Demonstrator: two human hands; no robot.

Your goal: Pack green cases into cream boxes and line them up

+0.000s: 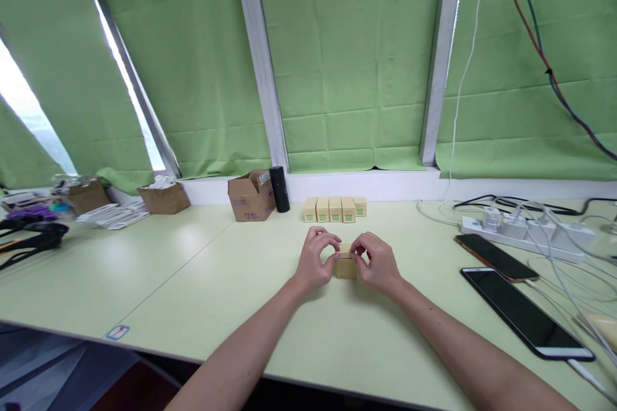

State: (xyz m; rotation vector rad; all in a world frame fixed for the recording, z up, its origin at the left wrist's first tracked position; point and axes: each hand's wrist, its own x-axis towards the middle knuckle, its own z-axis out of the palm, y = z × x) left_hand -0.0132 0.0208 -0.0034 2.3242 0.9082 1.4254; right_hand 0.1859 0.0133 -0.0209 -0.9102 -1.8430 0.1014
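Observation:
A small tan box point(346, 266) stands on the pale green table point(202, 270), right in front of me. My left hand point(315, 262) grips its left side with bent fingers, fingertips at its top. My right hand point(378, 262) grips its right side the same way. Both hands touch the box and partly hide it. Behind it, by the window sill, stands a row of several small cream boxes with green labels point(334, 209).
An open cardboard box point(250, 196) and a black cylinder point(279, 189) stand at the back left of the row. Two phones point(495, 257) point(525, 313), a power strip point(520, 230) and cables lie on the right. More cartons and clutter sit far left.

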